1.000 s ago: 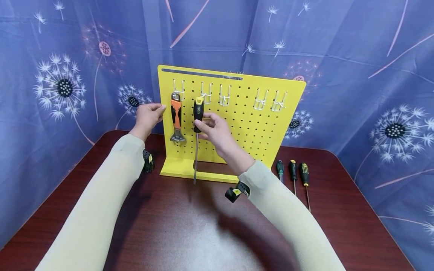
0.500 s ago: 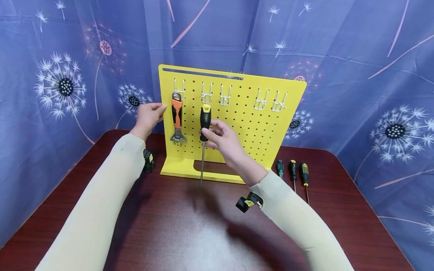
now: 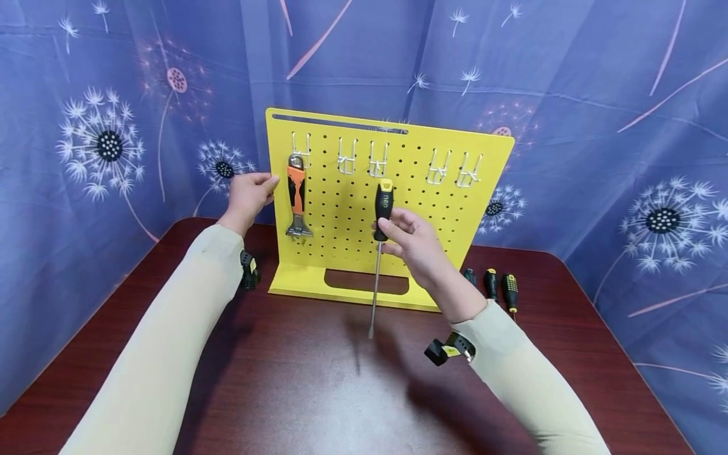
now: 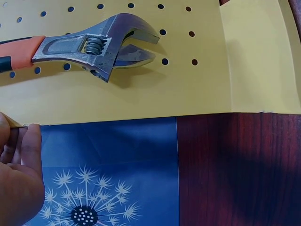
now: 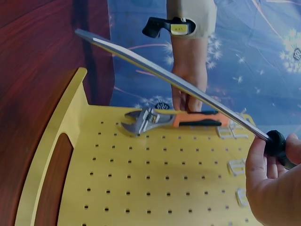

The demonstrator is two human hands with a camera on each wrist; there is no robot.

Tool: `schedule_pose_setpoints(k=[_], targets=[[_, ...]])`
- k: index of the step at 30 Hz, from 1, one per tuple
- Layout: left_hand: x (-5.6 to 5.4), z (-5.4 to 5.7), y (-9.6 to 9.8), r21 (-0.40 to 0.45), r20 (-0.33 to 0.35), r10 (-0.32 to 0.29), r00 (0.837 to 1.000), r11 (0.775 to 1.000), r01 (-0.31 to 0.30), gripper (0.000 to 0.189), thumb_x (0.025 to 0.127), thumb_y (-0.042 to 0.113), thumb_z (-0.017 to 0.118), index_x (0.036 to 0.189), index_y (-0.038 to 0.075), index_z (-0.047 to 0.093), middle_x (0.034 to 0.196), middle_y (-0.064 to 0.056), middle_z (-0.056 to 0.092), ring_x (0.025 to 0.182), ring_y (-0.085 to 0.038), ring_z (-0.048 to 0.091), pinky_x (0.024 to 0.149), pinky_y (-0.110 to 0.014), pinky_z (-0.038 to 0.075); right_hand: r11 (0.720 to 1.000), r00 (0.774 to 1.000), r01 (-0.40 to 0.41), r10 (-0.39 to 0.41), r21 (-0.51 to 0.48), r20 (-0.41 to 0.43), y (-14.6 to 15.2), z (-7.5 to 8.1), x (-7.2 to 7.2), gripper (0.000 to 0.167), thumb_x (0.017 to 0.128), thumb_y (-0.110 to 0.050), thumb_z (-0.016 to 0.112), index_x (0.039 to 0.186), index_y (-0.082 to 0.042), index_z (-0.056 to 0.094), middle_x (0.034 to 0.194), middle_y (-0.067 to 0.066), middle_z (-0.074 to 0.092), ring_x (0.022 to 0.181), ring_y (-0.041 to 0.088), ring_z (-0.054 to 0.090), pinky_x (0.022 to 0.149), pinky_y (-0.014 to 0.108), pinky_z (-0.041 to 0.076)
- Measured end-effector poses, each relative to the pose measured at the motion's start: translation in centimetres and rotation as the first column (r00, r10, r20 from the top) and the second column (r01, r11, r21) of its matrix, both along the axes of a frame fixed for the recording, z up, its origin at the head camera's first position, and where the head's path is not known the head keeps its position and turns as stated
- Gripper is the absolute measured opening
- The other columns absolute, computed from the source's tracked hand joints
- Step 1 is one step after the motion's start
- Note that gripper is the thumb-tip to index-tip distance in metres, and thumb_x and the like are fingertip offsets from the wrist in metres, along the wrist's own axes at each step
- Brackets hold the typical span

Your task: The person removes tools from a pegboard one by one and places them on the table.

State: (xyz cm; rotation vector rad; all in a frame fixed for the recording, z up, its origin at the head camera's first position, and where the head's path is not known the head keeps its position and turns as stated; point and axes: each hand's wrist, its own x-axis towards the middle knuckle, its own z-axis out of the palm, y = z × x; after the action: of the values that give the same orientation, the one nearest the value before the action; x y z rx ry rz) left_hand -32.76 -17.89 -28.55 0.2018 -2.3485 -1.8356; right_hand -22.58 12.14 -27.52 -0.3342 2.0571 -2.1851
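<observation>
My right hand (image 3: 418,243) grips a flat-blade screwdriver (image 3: 383,205) by its black handle with a yellow end. Its long shaft points down in front of the yellow pegboard (image 3: 352,221), away from the hooks. At the board's left edge my left hand (image 3: 248,197) pinches the edge between thumb and fingers; the left wrist view shows these fingers (image 4: 32,146) against it. Close by, an adjustable wrench (image 3: 296,196) with an orange and black handle hangs jaw-down from the leftmost hook.
Several white wire hooks (image 3: 378,161) stick out along the board's upper part. Right of the board, more screwdrivers (image 3: 510,291) lie on the dark red table (image 3: 318,392), partly behind my right arm. A blue dandelion-patterned curtain (image 3: 569,126) surrounds the table.
My right hand has carried the screwdriver right and slightly down, away from near the second hook. The left hand stays at the board's edge, and the wrench hangs as before.
</observation>
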Motion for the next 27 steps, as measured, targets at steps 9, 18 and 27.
schedule_pose_setpoints(k=[9, 18, 27], targets=[[0.1, -0.1, -0.1, -0.001, -0.009, -0.004, 1.000, 1.000, 0.004, 0.041, 0.108, 0.019, 0.053, 0.144, -0.001, 0.057, 0.150, -0.021, 0.054, 0.139, -0.029, 0.055, 0.116, -0.038, 0.051, 1.000, 0.998, 0.026, -0.026, -0.007, 0.056, 3.9, -0.1, 0.5, 0.017, 0.109, -0.014, 0.050, 0.118, -0.009, 0.063, 0.091, -0.014, 0.071, 0.092, 0.003, 0.065, 0.076, 0.015, 0.057], [0.0, -0.2, 0.0, -0.024, -0.015, 0.014, 1.000, 1.000, -0.014, 0.040, 0.107, 0.022, 0.054, 0.140, 0.000, 0.062, 0.126, -0.010, 0.060, 0.125, -0.021, 0.059, 0.114, -0.038, 0.053, 0.997, 0.992, 0.054, -0.046, -0.061, 0.120, 7.7, -0.6, 1.2, 0.023, 0.108, -0.019, 0.054, 0.092, -0.023, 0.071, 0.093, -0.011, 0.073, 0.094, 0.004, 0.062, 0.072, 0.014, 0.056], [0.4, 0.0, 0.0, -0.013, -0.006, 0.004, 1.000, 1.000, -0.004, 0.040, 0.108, 0.021, 0.053, 0.141, 0.000, 0.060, 0.148, -0.020, 0.055, 0.136, -0.027, 0.055, 0.116, -0.039, 0.051, 0.995, 0.992, 0.029, -0.017, -0.098, 0.124, 11.7, -2.0, 1.9, 0.023, 0.108, -0.016, 0.053, 0.095, -0.020, 0.072, 0.092, -0.008, 0.075, 0.086, 0.002, 0.067, 0.069, 0.014, 0.056]])
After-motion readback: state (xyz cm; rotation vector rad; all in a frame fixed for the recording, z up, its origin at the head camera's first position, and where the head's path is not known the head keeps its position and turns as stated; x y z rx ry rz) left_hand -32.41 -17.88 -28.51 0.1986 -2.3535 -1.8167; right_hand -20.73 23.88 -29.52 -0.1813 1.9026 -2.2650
